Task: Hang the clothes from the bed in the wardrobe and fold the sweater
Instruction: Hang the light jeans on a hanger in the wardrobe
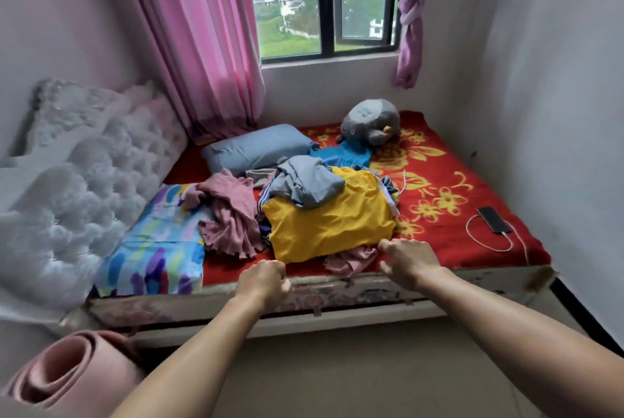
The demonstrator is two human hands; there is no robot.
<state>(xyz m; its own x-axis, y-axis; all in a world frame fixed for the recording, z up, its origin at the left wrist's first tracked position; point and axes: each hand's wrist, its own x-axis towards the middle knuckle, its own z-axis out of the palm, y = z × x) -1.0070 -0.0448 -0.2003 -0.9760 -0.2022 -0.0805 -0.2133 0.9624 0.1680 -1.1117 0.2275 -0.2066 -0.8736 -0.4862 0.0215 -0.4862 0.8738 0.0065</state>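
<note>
— While both forearms are stretched out over the foot of the bed point(472, 188), the left hand point(263, 279) is held knuckles-up above the mattress edge, just short of the clothes
— And its grip?
— Its fingers are curled tight under the palm, and nothing is seen to be held in them. The right hand point(408, 260) is carried further forward, wrist bent down, fingers curled as well
— Is anything caught by it?
— Its thumb side is laid right at the near corner of the yellow shirt point(332, 221). Whether cloth is pinched cannot be told, the fingertips being hidden under the hand. A small pink garment point(351, 260) is bunched just beside it, between the two hands
— And the sweater?
— The pink knit sweater point(229, 211) is crumpled to the left of the yellow shirt, beyond the left hand and well apart from the right. A grey garment point(305, 181) is heaped on top of the shirt, with a blue garment point(344, 154) behind it, near the plush toy point(369, 122)
</note>
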